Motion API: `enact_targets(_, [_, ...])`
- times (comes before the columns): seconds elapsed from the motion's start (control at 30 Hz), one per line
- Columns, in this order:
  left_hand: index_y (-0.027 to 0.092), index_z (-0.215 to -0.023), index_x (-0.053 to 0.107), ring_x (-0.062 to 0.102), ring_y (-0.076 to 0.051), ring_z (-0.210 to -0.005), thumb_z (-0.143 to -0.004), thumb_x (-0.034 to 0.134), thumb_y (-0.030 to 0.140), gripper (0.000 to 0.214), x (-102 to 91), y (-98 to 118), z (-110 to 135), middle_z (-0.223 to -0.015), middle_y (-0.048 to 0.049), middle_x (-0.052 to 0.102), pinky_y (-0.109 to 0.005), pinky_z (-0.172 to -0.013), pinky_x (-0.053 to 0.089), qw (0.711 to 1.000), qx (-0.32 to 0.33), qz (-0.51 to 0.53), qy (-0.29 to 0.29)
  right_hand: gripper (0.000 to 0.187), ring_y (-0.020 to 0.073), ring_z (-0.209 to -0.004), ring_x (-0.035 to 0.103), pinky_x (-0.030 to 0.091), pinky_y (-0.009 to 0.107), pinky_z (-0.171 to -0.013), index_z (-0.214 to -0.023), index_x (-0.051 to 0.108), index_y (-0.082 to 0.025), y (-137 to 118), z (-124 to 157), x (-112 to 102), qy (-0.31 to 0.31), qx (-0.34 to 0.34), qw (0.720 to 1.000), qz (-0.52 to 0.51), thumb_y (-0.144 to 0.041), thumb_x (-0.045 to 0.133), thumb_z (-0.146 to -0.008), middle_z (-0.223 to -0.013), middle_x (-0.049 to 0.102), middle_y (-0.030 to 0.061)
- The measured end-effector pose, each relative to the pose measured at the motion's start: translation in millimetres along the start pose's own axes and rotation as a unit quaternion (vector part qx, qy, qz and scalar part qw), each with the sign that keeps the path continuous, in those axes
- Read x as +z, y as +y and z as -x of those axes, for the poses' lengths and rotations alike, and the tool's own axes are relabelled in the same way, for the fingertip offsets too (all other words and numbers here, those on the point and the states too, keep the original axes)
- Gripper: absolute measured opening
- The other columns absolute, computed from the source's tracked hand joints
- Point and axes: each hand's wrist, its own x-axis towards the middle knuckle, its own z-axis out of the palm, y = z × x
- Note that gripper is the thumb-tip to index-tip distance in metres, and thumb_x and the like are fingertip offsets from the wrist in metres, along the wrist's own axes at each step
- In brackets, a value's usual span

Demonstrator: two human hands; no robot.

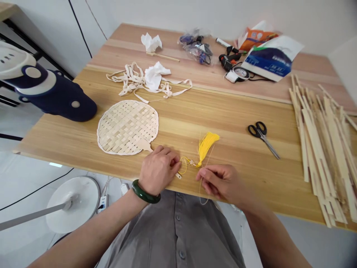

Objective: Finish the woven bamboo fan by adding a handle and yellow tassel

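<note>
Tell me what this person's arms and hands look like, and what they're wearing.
The left hand and right hand are bare, without gloves, and no sleeves cover the forearms. A glossy dark green bangle, possibly jade, circles the left wrist. The person wears a grey button-front garment with round buttons.

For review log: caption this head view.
Left hand grips round woven bamboo fan's handle; right hand pinches thin thread beside yellow tassel.

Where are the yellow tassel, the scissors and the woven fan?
Yellow tassel (205, 148), head view, on its threads.
Scissors (264, 139), head view, on the blades near the pivot.
Woven fan (126, 127), head view, on the middle of the weave.
</note>
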Motion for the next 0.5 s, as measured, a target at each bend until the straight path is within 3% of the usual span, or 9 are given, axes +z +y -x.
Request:
enact_targets(0.13, [0.020,-0.072,0.065,0.058,-0.019,-0.079,-0.085,0.061,0.027,0.015,-5.8,-4,-4,-0.083,-0.0035,0.068,-0.031,-0.071,0.043,0.994,-0.014,0.112,-0.002,0.037,0.0040,-0.035,0.036,0.029,0.016,-0.034,-0.076,0.064,-0.016,2,0,1,-0.111,0.057,0.991,-0.041,-0.047,0.051,-0.093,-0.050,0.057,-0.0037])
enact_targets(0.23, [0.020,-0.073,0.066,0.058,-0.014,-0.063,-0.083,0.064,0.030,0.015,-11.8,-6,-5,-0.074,-0.0014,0.068,-0.025,-0.061,0.042,0.967,-0.068,0.246,-0.010,0.036,0.0041,-0.034,0.036,0.027,0.016,-0.034,-0.076,0.064,-0.016,4,1,0,-0.158,0.089,0.982,-0.059,-0.045,0.050,-0.093,-0.051,0.061,-0.0026])
enact_targets(0.4, [0.018,-0.073,0.066,0.059,-0.013,-0.054,-0.078,0.069,0.030,0.013,-16.4,-4,-7,-0.061,-0.0009,0.067,-0.022,-0.053,0.043,0.883,-0.159,0.436,-0.065,0.036,0.0052,-0.034,0.033,0.027,0.018,-0.035,-0.076,0.063,-0.017,2,2,1,-0.162,0.119,0.979,-0.024,-0.045,0.047,-0.093,-0.051,0.062,-0.0024])
enact_targets(0.5, [0.017,-0.073,0.067,0.059,-0.013,-0.053,-0.076,0.070,0.029,0.012,-17.1,-2,-9,-0.061,-0.0015,0.067,-0.021,-0.052,0.044,0.863,-0.177,0.466,-0.082,0.033,0.0061,-0.036,0.033,0.026,0.019,-0.037,-0.074,0.062,-0.018,-3,3,4,-0.141,0.118,0.982,0.051,-0.040,0.046,-0.094,-0.050,0.061,-0.0031])
